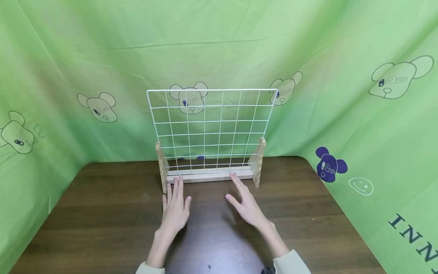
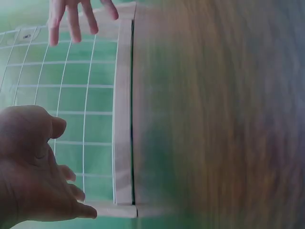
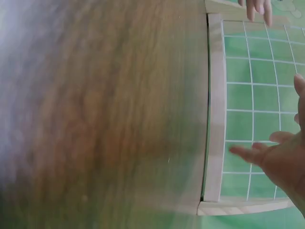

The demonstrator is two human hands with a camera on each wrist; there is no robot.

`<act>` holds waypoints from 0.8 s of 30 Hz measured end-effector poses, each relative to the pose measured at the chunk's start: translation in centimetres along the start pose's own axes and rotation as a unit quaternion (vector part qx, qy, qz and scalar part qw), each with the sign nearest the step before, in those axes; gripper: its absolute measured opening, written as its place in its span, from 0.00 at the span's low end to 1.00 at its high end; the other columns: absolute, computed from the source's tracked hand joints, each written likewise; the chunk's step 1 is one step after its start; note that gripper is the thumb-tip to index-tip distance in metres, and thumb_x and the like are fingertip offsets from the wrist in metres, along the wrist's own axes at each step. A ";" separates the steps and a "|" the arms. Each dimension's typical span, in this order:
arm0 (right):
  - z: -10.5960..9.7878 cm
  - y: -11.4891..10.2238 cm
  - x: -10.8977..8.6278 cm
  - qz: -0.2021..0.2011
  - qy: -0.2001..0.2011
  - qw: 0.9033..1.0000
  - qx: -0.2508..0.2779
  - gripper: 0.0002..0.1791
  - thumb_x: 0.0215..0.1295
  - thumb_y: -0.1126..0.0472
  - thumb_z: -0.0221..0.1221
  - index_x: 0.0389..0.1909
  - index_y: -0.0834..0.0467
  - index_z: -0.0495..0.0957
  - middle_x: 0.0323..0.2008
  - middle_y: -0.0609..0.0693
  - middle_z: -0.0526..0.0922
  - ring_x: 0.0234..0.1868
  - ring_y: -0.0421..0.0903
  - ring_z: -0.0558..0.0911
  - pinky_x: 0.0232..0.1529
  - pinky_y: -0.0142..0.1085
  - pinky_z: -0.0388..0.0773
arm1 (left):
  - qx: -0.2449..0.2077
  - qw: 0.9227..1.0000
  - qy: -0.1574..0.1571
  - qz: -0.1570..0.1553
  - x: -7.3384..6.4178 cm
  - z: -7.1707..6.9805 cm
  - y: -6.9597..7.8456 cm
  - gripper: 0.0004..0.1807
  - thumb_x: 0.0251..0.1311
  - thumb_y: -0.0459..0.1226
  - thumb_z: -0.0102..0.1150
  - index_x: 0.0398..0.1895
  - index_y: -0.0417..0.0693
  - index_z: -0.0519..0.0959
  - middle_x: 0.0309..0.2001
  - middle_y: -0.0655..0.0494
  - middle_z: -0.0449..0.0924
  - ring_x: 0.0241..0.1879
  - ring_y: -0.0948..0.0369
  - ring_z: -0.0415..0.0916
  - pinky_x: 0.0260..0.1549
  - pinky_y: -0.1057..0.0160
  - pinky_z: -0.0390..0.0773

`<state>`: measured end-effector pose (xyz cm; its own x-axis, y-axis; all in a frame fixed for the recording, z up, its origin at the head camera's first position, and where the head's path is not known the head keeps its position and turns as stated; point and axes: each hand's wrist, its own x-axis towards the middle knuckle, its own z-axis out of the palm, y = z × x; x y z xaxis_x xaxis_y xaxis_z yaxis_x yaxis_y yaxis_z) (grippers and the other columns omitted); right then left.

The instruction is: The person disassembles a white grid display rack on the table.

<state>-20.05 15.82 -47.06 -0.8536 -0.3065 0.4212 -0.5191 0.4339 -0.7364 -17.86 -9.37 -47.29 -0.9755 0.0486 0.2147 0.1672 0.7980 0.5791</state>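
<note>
Standing upright on dark brown wooden tabletop [image 1: 102, 217]: white square-meshed wire grid panel [image 1: 204, 134], sitting in pale wooden stand [image 1: 260, 163]. Setup looking finished, apparently little remaining. Grid facing person, stand's long crossbar [image 1: 208, 177] running left to right. Left hand [image 1: 175, 213] and right hand [image 1: 249, 207] hovering near crossbar, fingers [image 1: 176, 188] extending nearly straight, spread, gripping nothing; fingertip contact staying unclear.

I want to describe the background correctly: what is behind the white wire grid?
Through the white wire grid, green cloth with printed animal heads shows, and brown table lower down. Whatever is directly behind the wooden bar is covered.
</note>
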 end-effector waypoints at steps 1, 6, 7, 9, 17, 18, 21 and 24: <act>-0.1 0.1 0.0 0.003 0.008 1.000 0.017 0.37 0.68 0.61 0.58 0.74 0.58 0.54 0.74 0.55 0.52 0.72 0.57 0.54 0.64 0.58 0.57 | -0.005 1.000 0.003 -0.004 0.0 -0.2 -0.2 0.39 0.72 0.40 0.44 0.78 0.49 0.36 0.76 0.45 0.34 0.73 0.40 0.31 0.63 0.32 0.41; -0.5 0.4 0.0 0.011 0.041 0.994 0.099 0.34 0.67 0.67 0.58 0.71 0.61 0.59 0.70 0.59 0.61 0.65 0.61 0.65 0.56 0.58 0.68 | -0.031 0.999 0.007 -0.027 0.3 -1.4 -1.3 0.42 0.71 0.39 0.46 0.77 0.49 0.31 0.76 0.39 0.31 0.72 0.37 0.31 0.63 0.31 0.40; -0.6 0.4 0.0 0.011 0.049 0.993 0.108 0.33 0.66 0.68 0.58 0.71 0.62 0.60 0.68 0.60 0.63 0.64 0.63 0.67 0.56 0.57 0.69 | -0.038 0.999 0.007 -0.032 0.4 -1.6 -1.5 0.43 0.71 0.39 0.46 0.77 0.50 0.30 0.75 0.37 0.31 0.72 0.36 0.31 0.63 0.31 0.40; -0.8 0.6 0.0 0.013 0.065 0.990 0.123 0.32 0.66 0.69 0.58 0.69 0.63 0.61 0.65 0.62 0.67 0.61 0.64 0.69 0.55 0.54 0.72 | -0.056 0.997 0.009 -0.043 0.5 -2.0 -1.9 0.44 0.71 0.39 0.47 0.77 0.51 0.29 0.74 0.33 0.31 0.71 0.34 0.33 0.62 0.31 0.41; -1.2 1.6 0.1 0.059 0.120 0.976 0.174 0.29 0.65 0.72 0.58 0.66 0.65 0.64 0.55 0.65 0.73 0.54 0.62 0.74 0.47 0.32 0.77 | -0.115 0.991 0.005 -0.076 1.2 -2.7 -4.2 0.47 0.69 0.36 0.50 0.76 0.51 0.27 0.72 0.28 0.38 0.67 0.29 0.41 0.59 0.29 0.48; -1.3 1.8 0.1 0.058 0.123 0.975 0.175 0.28 0.64 0.72 0.58 0.66 0.66 0.65 0.54 0.66 0.73 0.54 0.62 0.74 0.47 0.31 0.77 | -0.118 0.990 0.001 -0.076 1.3 -2.9 -4.5 0.47 0.69 0.35 0.50 0.76 0.50 0.27 0.71 0.27 0.38 0.67 0.29 0.41 0.60 0.29 0.48; -1.6 2.2 0.1 0.048 0.131 0.975 0.173 0.27 0.64 0.73 0.57 0.65 0.67 0.66 0.52 0.66 0.74 0.52 0.56 0.77 0.49 0.31 0.76 | -0.128 0.989 -0.011 -0.068 1.9 -3.2 -5.2 0.47 0.68 0.34 0.51 0.76 0.46 0.27 0.71 0.27 0.38 0.67 0.29 0.40 0.61 0.31 0.45; -2.3 2.5 0.4 0.033 0.135 0.975 0.174 0.25 0.65 0.75 0.55 0.63 0.70 0.66 0.50 0.67 0.74 0.49 0.46 0.78 0.50 0.31 0.76 | -0.135 0.989 -0.023 -0.058 2.6 -3.5 -5.7 0.47 0.67 0.34 0.51 0.76 0.43 0.28 0.71 0.26 0.40 0.68 0.30 0.40 0.62 0.32 0.45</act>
<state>-21.77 18.70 -47.53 -0.8893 -0.0325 0.4561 -0.4566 0.1162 -0.8820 -20.83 -15.90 -47.25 -0.9947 -0.0008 0.1025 0.0807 0.6109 0.7876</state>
